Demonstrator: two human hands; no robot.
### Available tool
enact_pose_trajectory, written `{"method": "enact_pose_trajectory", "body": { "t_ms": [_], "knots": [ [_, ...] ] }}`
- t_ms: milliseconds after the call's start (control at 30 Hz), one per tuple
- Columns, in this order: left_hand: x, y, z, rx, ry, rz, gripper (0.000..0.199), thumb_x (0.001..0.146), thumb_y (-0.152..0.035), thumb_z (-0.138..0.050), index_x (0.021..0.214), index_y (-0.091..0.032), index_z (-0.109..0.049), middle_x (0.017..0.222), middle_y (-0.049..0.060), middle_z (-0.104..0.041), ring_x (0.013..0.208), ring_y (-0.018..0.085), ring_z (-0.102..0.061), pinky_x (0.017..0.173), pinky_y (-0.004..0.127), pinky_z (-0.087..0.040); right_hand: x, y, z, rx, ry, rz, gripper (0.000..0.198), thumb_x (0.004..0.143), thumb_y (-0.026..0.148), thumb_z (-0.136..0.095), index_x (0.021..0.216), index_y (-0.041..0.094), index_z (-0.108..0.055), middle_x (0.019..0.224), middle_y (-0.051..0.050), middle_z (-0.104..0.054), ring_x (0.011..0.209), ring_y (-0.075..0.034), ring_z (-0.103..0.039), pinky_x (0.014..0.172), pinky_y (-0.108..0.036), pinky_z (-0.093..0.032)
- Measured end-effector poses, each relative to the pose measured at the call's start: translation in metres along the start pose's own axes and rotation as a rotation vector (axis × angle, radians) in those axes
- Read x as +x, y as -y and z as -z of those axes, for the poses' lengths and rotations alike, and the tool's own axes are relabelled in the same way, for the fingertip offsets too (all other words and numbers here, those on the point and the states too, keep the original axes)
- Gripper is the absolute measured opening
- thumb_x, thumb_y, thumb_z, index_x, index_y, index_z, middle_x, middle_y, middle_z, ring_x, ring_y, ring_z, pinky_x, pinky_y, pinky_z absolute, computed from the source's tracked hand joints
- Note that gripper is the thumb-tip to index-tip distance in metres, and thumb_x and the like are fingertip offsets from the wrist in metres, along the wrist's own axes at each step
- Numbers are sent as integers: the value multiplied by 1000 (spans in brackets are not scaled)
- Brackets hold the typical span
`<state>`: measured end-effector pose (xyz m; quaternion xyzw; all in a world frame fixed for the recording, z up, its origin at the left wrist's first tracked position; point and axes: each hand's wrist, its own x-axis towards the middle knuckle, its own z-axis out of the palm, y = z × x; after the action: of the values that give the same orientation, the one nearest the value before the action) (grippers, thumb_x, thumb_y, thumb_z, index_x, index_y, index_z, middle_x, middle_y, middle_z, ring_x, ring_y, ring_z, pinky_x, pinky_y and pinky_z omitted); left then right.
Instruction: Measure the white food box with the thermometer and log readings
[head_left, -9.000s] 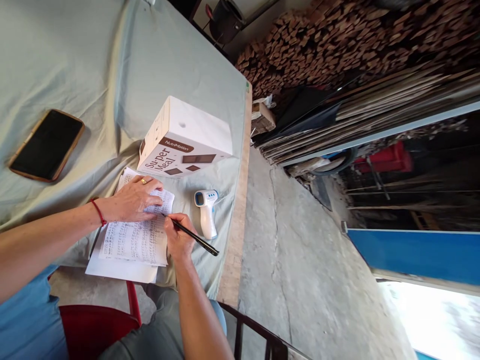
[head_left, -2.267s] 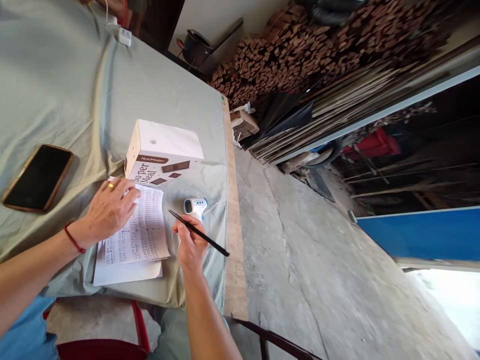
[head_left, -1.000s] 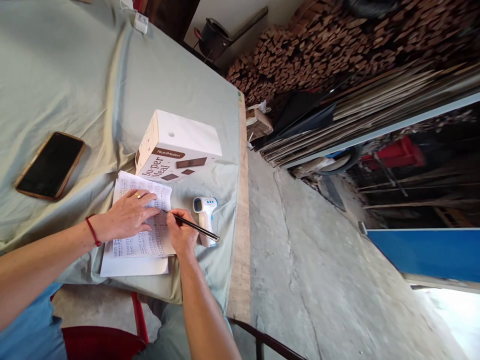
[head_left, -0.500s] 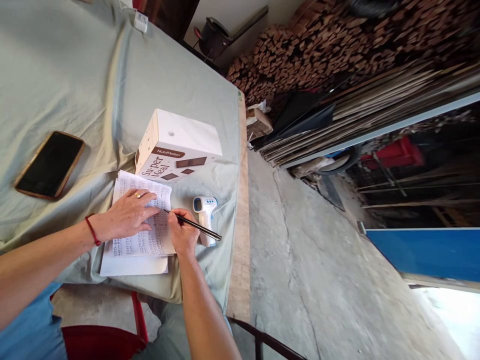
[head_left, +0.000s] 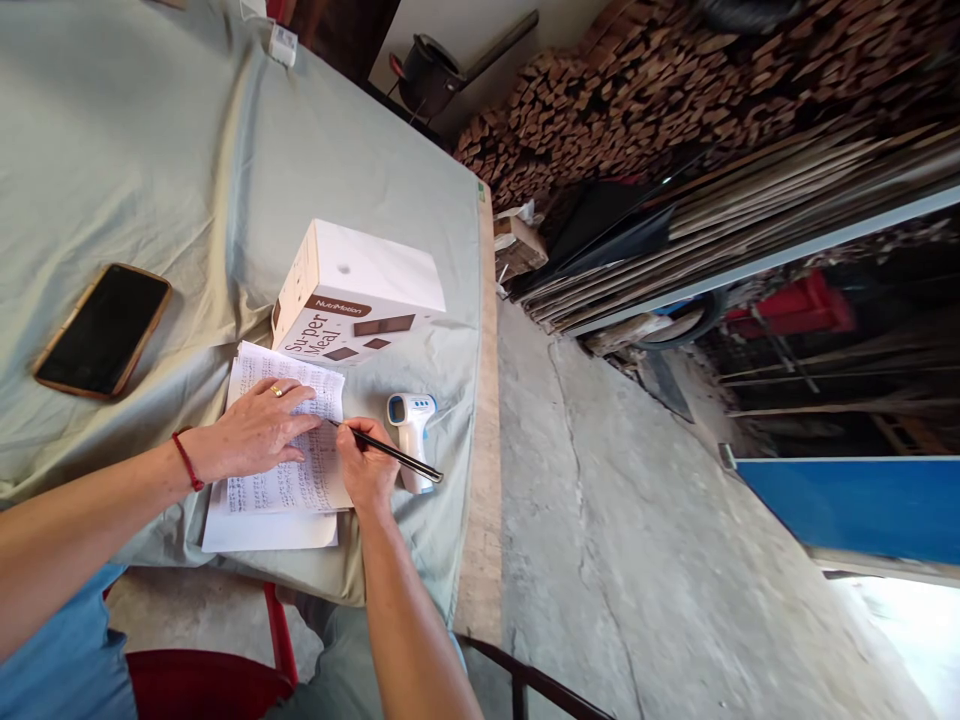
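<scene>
Sheets of paper covered in handwriting [head_left: 319, 470] lie on the cloth-covered table, over a blank white sheet [head_left: 270, 532]. My left hand [head_left: 262, 430] rests flat on the written page, fingers spread, with a gold ring on one finger and a red cord at the wrist. A black pen [head_left: 405, 459] is pinched in my right hand [head_left: 367, 470], its tip on the page close to my left fingertips. Just right of that hand lies a white and blue infrared thermometer [head_left: 411, 425], partly covered by the pen. Behind the paper stands a white Super Meal box [head_left: 375, 270].
A phone in a brown case [head_left: 103, 330] lies at the left on the pale green tablecloth [head_left: 150, 130]. The table's bare wooden edge [head_left: 484, 480] runs along the right. Beyond are concrete floor, stacked firewood [head_left: 600, 100] and a blue panel [head_left: 847, 505]. A red chair [head_left: 202, 685] is below.
The view has shifted very slightly. Both hands, the pen and the paper hold practically the same places as before.
</scene>
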<state>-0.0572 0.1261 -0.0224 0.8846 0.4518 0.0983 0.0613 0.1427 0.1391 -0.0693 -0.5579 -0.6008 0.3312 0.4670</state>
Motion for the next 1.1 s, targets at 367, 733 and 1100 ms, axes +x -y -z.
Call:
{"method": "enact_pose_trajectory", "body": {
  "t_ms": [367, 733, 1100],
  "knots": [
    [1, -1, 1, 11, 9, -1, 45, 86, -38, -82, 126, -21, -69, 136, 12, -61, 128, 32, -55, 109, 47, -44, -1, 0, -2, -42, -38, 7, 21, 80, 41, -59, 74, 21, -63, 60, 4, -62, 56, -13, -54, 57, -27, -47],
    [0, 0, -1, 1, -11, -6, 46, 85, -39, -83, 125, -21, -70, 136, 12, -61, 126, 32, -56, 109, 47, -43, 0, 1, 0, -47, -53, -9, 23, 79, 43, -60, 75, 20, -64, 63, 2, -64, 58, -14, -56, 59, -28, -49],
    [1, 1, -3, -16, -5, -7, 46, 86, -38, -81, 127, -21, -69, 136, 13, -59, 127, 33, -55, 109, 48, -43, 1, 3, -1, -34, -48, -10, 23, 78, 43, -59, 74, 21, -63, 62, 3, -63, 57, -14, -56, 58, -29, -49]
  ]
}}
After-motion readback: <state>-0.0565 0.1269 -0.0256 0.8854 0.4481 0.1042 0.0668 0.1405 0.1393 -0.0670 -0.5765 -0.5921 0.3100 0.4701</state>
